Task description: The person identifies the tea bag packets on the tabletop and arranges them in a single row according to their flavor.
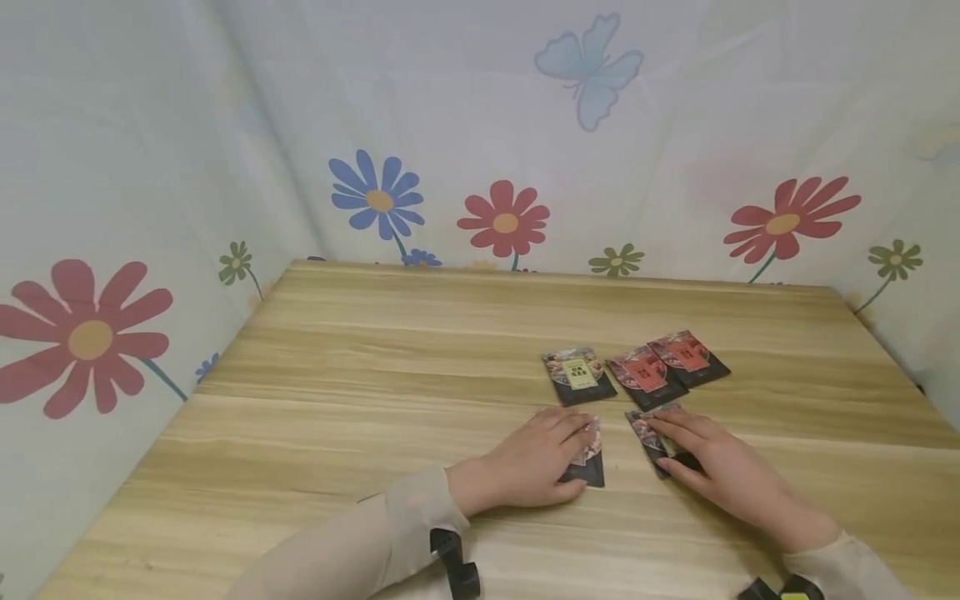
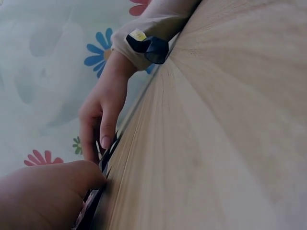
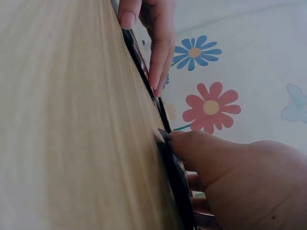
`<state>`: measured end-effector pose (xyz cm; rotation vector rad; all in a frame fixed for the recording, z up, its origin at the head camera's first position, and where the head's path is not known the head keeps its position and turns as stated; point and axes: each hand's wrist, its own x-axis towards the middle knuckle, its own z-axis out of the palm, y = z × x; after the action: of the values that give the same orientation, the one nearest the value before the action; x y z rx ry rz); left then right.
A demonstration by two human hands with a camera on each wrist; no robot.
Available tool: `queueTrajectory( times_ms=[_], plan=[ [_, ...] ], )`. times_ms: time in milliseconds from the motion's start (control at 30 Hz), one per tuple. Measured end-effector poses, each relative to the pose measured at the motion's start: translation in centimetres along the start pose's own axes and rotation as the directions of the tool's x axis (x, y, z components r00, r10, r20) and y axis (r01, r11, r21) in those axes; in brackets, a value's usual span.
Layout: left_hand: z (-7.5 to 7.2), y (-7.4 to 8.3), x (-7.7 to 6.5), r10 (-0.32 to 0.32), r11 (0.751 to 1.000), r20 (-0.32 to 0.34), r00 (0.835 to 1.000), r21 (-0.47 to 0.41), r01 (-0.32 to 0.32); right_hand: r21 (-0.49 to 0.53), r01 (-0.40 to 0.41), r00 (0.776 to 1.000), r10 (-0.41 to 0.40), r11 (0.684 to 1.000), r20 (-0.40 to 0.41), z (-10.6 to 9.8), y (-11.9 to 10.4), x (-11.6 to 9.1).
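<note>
My left hand [image 1: 536, 458] rests on a flat black packet with a food picture [image 1: 592, 471], fingers stretched across its top and thumb by its near edge. On the right, my right hand [image 1: 731, 471] lies over another dark packet [image 1: 645, 437], whose left strip shows past the fingers. Its thumb touches the near corner, also seen in the right wrist view, where the packet's dark edge [image 3: 175, 177] runs beside the thumb. Just beyond the hands lie a packet with a pale yellow label [image 1: 579, 375] and two overlapping red-labelled packets [image 1: 641, 375].
The wood-grain table [image 1: 337, 358] extends to a white curtain [image 1: 465, 100] printed with flowers and a butterfly, at the back and sides. Black wrist straps with cameras [image 1: 455, 567] sit on both light sleeves.
</note>
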<state>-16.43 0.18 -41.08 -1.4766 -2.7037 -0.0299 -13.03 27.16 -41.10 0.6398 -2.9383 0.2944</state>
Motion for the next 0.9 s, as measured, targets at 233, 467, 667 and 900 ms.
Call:
queueTrajectory(
  times_ms=[233,467,667,900],
  plan=[
    [-0.1,-0.5,-0.9,0.007,1.0,-0.003,1.0,-0.02,-0.007,-0.004,-0.001,1.0,0.001,1.0,0.004,0.1,0.0,-0.2],
    [0.0,-1.2,-2.0,-0.013,0.998,-0.008,1.0,-0.064,0.012,-0.014,0.007,1.0,-0.007,1.0,0.004,0.1,0.0,-0.1],
    [0.1,-1.9,-2.8,-0.028,0.995,-0.013,1.0,-0.091,0.027,-0.008,0.003,1.0,-0.003,1.0,0.005,-0.1,-0.2,-0.1],
    [0.1,-2.8,-3.9,-0.045,0.996,-0.042,0.998,-0.078,0.042,-0.011,0.01,1.0,-0.01,1.0,0.0,-0.2,-0.3,0.0]
  ],
)
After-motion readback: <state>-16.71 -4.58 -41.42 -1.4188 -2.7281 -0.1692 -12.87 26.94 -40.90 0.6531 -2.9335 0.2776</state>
